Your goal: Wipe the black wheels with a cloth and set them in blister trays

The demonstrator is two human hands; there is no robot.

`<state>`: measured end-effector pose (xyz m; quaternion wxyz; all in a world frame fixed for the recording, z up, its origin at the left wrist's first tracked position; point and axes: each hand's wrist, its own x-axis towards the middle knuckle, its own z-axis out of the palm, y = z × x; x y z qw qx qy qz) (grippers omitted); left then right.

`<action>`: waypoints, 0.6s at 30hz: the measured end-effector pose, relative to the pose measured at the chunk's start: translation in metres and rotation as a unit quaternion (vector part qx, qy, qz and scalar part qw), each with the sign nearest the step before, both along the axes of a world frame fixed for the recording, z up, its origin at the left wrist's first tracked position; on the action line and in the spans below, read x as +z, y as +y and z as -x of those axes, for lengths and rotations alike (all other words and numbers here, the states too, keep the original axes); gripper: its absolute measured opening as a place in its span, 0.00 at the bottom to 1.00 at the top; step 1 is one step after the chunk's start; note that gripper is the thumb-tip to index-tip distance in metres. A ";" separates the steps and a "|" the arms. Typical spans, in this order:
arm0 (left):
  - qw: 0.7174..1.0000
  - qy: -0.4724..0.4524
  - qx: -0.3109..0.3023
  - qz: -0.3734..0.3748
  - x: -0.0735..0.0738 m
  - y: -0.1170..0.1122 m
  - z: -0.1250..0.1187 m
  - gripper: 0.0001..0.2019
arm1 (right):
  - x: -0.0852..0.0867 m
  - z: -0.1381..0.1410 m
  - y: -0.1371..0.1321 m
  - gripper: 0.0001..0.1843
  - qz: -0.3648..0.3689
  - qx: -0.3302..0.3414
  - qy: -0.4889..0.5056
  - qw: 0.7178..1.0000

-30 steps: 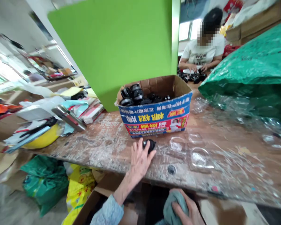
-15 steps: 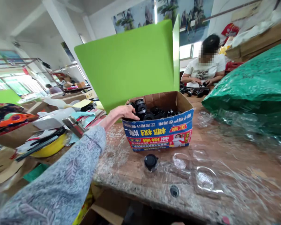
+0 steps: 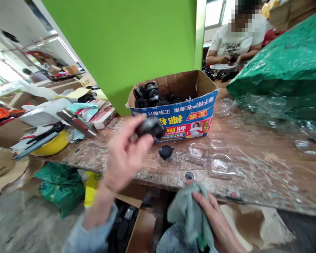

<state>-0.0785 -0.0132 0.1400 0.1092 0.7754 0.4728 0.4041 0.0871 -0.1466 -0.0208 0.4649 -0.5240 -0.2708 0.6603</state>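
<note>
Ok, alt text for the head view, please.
The left hand holds a round black plastic part up over a worn wooden workbench, while the right hand grips a grey-green cloth below the bench edge. Behind, an open printed cardboard box holds more black parts; a similar part lies on the bench.

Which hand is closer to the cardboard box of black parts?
Left. The left hand is raised before the cardboard box; the right hand is farther, below the bench edge.
</note>
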 end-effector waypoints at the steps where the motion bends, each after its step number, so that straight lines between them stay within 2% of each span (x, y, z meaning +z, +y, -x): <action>1: 1.000 -0.005 -0.011 0.028 -0.031 -0.026 -0.001 0.23 | 0.006 0.004 0.009 0.28 0.015 -0.020 0.090 0.996; 3: 0.995 -0.002 -0.041 0.093 -0.086 -0.067 -0.002 0.24 | 0.011 0.014 0.026 0.29 0.012 -0.036 0.235 0.971; 4: 0.992 -0.023 -0.035 0.116 -0.106 -0.080 -0.002 0.24 | 0.010 0.019 0.031 0.28 0.003 -0.040 0.265 0.964; 6: 0.980 -0.073 -0.019 0.182 -0.130 -0.094 -0.001 0.20 | 0.005 0.025 0.033 0.26 0.017 -0.034 0.262 0.964; 7: 0.970 -0.100 -0.011 0.222 -0.134 -0.095 0.001 0.18 | 0.003 0.026 0.031 0.26 0.032 -0.026 0.245 0.969; 9: 0.933 -0.140 -0.030 0.329 -0.131 -0.091 0.007 0.19 | 0.000 0.026 0.023 0.26 0.048 -0.007 0.206 0.977; 12: 0.857 -0.164 -0.094 0.479 -0.121 -0.083 0.015 0.28 | -0.001 0.022 0.012 0.23 0.042 0.011 0.156 0.987; 13: 0.843 -0.155 -0.104 0.504 -0.118 -0.082 0.017 0.31 | -0.002 0.019 0.010 0.22 0.040 0.016 0.148 0.988; 14: 0.844 -0.138 -0.102 0.508 -0.117 -0.082 0.018 0.31 | -0.003 0.016 0.010 0.22 0.036 0.022 0.143 0.989; 15: 0.858 -0.118 -0.092 0.492 -0.117 -0.083 0.019 0.31 | -0.005 0.013 0.009 0.23 0.030 0.030 0.138 0.989; 18: 0.916 -0.052 -0.052 0.395 -0.117 -0.090 0.016 0.30 | -0.012 -0.006 0.010 0.27 0.020 0.020 0.074 0.997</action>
